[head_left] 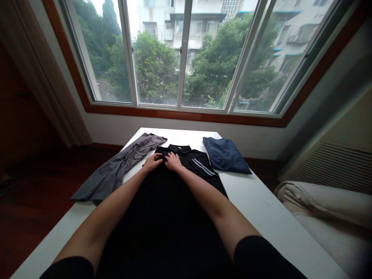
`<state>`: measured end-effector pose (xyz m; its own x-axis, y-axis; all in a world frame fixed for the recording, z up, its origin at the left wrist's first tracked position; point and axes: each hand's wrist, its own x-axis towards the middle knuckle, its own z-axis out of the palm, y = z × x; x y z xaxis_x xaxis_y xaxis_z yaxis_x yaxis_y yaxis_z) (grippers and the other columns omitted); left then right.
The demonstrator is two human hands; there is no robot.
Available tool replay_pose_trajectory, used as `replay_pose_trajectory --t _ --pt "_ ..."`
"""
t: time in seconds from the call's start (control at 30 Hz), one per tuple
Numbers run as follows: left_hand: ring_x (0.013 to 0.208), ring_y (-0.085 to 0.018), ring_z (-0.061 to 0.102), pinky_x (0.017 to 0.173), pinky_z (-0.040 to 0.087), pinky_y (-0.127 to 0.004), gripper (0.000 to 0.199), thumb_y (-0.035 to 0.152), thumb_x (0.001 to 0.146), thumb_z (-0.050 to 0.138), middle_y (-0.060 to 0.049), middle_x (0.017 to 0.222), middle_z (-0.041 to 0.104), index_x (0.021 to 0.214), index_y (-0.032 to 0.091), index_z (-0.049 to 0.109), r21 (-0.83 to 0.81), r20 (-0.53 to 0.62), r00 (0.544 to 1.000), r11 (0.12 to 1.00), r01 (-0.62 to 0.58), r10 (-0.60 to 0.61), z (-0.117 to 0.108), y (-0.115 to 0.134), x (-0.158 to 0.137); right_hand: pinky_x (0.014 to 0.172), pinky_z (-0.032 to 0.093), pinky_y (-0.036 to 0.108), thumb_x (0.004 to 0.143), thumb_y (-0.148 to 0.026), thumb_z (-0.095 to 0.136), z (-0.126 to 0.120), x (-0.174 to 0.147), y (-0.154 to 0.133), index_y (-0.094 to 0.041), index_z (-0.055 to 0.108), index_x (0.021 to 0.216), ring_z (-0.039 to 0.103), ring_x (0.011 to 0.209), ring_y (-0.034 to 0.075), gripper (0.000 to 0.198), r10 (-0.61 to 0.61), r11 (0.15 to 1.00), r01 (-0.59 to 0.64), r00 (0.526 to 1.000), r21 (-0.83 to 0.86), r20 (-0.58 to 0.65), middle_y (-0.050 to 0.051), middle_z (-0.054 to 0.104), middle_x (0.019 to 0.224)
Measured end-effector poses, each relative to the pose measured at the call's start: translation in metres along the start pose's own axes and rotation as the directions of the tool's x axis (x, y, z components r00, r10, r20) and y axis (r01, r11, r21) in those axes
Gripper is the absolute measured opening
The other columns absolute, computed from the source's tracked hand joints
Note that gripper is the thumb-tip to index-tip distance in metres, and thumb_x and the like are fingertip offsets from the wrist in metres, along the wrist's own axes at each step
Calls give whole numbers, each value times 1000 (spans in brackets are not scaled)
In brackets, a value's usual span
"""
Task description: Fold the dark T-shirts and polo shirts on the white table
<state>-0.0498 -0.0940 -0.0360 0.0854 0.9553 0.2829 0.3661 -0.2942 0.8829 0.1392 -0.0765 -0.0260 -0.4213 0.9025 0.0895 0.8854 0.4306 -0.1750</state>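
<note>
A black polo shirt (186,158) lies on the white table in front of me, its collar toward the window. One sleeve with pale stripes (203,167) is laid inward on the right side. At the shirt's left shoulder, my left hand (153,162) has fingers and thumb closed on the dark cloth. Beside it, my right hand (173,161) rests on the shirt with its fingers apart. The lower part of the shirt blends with my own black clothing, so its hem cannot be made out.
Grey trousers (116,166) lie along the table's left edge, partly overhanging it. A folded navy garment (225,155) sits at the right edge of the white table (255,205). Rolled beige bedding (325,201) is to the right; a window (180,109) stands beyond.
</note>
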Motion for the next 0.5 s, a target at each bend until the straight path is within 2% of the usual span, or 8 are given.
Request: replay_pose_trajectory --t 0.1,0.23,0.3,0.37,0.43,0.5 --pt "109 -32 70 105 50 -44 26 38 87 71 -10 110 78 104 22 80 205 -8 999 978 -47 49 6 3 -1 128 17 55 106 -45 48 -9 -28 29 -22 67 142 25 158 32 46 -10 1000 9 999 -11 -35 12 45 163" --pt "122 -32 64 114 42 -43 25 30 93 60 -13 122 73 106 21 78 430 -15 991 896 -113 132 12 7 4 128 20 48 107 -43 47 -22 -61 80 -23 65 144 28 157 29 46 89 995 -93 989 -29 -119 10 46 162" --pt "132 -34 57 119 36 -45 32 30 91 62 -17 135 67 118 18 75 507 13 994 856 -104 113 14 4 8 128 21 43 107 -43 44 -29 -74 107 -23 63 147 30 156 27 48 152 987 -160 973 -33 -174 10 45 163" --pt "146 -38 45 124 27 -49 48 33 87 68 -21 152 55 133 17 68 561 23 997 825 -69 67 17 -3 11 128 20 38 108 -45 42 -33 -84 133 -23 59 151 30 156 25 52 200 977 -211 959 -38 -200 10 42 165" --pt "154 -41 32 126 18 -55 64 40 84 73 -23 163 42 143 18 61 587 37 999 810 -25 4 21 -11 13 128 19 36 107 -50 42 -33 -91 153 -23 53 157 26 158 25 57 248 966 -257 956 -40 -157 9 35 169" --pt "158 -43 25 126 11 -60 70 49 85 72 -24 166 37 147 20 58 599 62 996 801 11 -60 26 -17 14 129 17 39 106 -57 42 -29 -94 165 -25 47 161 20 161 27 64 293 955 -295 954 -35 -62 9 27 173"
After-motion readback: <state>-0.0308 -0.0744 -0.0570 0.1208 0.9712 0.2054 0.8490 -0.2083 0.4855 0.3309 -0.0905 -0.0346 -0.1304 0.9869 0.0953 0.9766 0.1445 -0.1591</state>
